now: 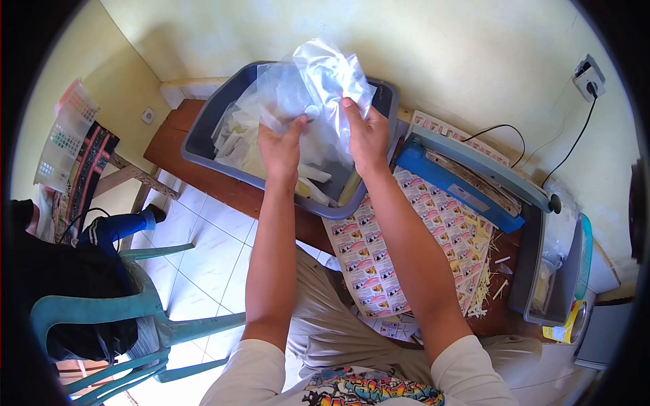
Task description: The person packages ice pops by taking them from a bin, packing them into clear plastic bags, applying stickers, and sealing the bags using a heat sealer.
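Observation:
Above a grey plastic tub (203, 128), both of my hands are raised with thin clear plastic in them. My left hand (279, 150) pinches a translucent plastic bag (279, 84) between thumb and fingers. A shinier, crumpled clear plastic bag (325, 64) is gripped in my right hand (370, 139), thumb on top. The two bags overlap between my hands, so I cannot tell whether they are joined. Below them, the tub holds a heap of whitish plastic bags (233, 135), partly hidden by my hands.
A blue impulse sealer (460, 179) stands right of the tub, by printed label sheets (365, 257) and paper strips (477, 284). A smaller grey bin (562, 304) is farther right. A black cord runs to a wall socket (589, 80). A green chair (149, 304) stands left.

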`<action>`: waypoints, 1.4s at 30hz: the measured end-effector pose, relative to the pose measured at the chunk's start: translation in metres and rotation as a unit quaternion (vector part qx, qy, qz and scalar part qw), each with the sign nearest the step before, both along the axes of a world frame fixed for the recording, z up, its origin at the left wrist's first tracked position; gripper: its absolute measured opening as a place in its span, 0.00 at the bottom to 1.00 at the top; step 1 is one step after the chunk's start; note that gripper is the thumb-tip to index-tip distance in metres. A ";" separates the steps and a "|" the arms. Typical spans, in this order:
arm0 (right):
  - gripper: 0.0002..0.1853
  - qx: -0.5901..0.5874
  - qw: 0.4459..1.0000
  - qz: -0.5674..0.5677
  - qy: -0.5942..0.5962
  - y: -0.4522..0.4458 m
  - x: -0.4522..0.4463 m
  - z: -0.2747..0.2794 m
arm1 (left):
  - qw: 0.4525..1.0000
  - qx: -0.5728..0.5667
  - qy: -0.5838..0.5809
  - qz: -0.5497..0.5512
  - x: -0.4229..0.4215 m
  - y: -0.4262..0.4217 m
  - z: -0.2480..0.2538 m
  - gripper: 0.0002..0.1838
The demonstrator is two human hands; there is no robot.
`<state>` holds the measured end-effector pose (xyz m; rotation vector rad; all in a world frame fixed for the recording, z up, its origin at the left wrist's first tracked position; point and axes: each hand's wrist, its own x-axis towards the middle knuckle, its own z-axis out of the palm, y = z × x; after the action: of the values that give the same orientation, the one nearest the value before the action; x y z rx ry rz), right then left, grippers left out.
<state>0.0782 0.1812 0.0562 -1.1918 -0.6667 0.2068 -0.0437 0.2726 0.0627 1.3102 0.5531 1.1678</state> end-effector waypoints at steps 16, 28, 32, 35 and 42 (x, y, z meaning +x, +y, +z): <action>0.17 0.044 0.998 0.012 0.031 -0.077 0.026 0.028 | 0.998 0.003 -0.031 -0.060 -0.005 -0.040 0.041 0.24; 0.19 -0.232 0.968 -0.054 0.073 -0.298 0.026 0.017 | 0.957 0.032 0.105 -0.267 0.018 -0.165 0.013 0.26; 0.20 -0.286 0.954 -0.070 0.053 -0.349 0.032 -0.021 | 0.928 0.077 0.213 -0.297 0.025 -0.198 -0.016 0.29; 0.20 -0.316 0.944 -0.081 0.051 -0.367 0.028 -0.035 | 0.909 0.102 0.278 -0.291 0.031 -0.212 -0.039 0.30; 0.22 -0.381 0.916 -0.122 0.021 -0.381 0.024 -0.060 | 0.878 0.201 0.340 -0.271 0.035 -0.223 -0.076 0.34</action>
<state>0.1020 -0.2002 -0.0035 -2.0008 -0.3890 0.2938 -0.0088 0.0494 -0.0133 2.0921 0.3939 0.3304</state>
